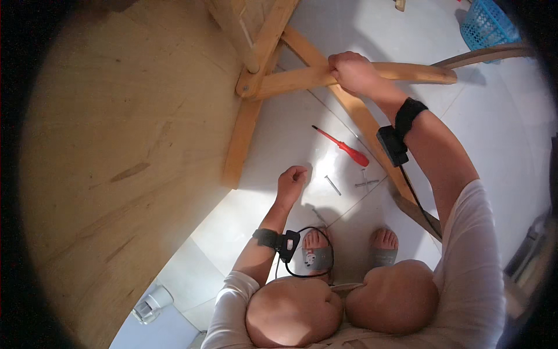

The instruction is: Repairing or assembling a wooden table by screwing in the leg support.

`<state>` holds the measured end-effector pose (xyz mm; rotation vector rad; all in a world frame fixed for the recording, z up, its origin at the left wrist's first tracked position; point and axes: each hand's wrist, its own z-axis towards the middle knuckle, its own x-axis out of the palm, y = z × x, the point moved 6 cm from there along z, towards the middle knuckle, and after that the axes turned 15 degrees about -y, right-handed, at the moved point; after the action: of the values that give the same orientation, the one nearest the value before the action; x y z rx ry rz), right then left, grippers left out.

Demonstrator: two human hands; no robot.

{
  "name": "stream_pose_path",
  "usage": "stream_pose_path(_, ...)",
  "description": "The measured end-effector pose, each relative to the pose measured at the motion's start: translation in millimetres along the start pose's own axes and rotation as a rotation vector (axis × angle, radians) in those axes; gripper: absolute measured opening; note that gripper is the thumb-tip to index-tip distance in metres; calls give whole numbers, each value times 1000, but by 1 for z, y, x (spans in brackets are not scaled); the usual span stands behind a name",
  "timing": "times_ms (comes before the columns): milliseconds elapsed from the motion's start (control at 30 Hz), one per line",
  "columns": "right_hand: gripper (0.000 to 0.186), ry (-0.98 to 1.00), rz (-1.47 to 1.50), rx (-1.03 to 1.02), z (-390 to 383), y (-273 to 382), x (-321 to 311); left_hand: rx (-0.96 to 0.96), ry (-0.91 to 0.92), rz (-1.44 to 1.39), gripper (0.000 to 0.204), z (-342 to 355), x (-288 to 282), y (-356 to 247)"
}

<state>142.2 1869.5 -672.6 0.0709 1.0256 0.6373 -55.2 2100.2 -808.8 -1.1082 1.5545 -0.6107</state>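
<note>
My right hand is closed around a pale wooden bar, close to where it crosses a longer slanting wooden leg. The bar's left end meets an upright wooden leg at a joint with a metal fastener. Lower down, my left hand hovers over the floor with its fingers curled together; whatever they may hold is too small to make out. Between the hands lies a red-handled screwdriver, its dark tip pointing up and left. A loose metal bolt rests on the tiles right of my left hand.
A large wooden panel fills the left side. More bolts lie crossed near my feet. At the far right stands a blue plastic basket beside a curved wooden piece. A white plastic fitting sits at lower left.
</note>
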Motion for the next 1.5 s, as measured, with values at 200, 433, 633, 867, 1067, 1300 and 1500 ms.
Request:
stream_pose_path(200, 18, 36, -60, -47, 2, 3, 4, -14, -10, 6, 18, 0, 0, 5)
stream_pose_path(433, 20, 47, -26, -134, 7, 2, 8, 2, 0, -13, 16, 4, -3, 5)
stream_pose_path(633, 12, 98, 339, 298, -10, 12, 4, -73, 46, -171, 15, 0, -8, -44)
stream_pose_path(867, 10, 281, 1293, 864, -56, 113, 20, -117, 40, -812, 11, 22, -14, -130)
stream_pose_path(1067, 8, 151, 1343, 784, -11, 114, -37, -27, 78, -986, 10, 37, -28, -193)
stream_pose_path(1300, 4, -72, 1298, 766, -10, 107, -113, 101, 170, -1042, 9, 10, -15, -269)
stream_pose_path(1500, 5, -252, 1326, 727, -5, 109, -164, 249, 268, -971, 10, -5, -17, -321)
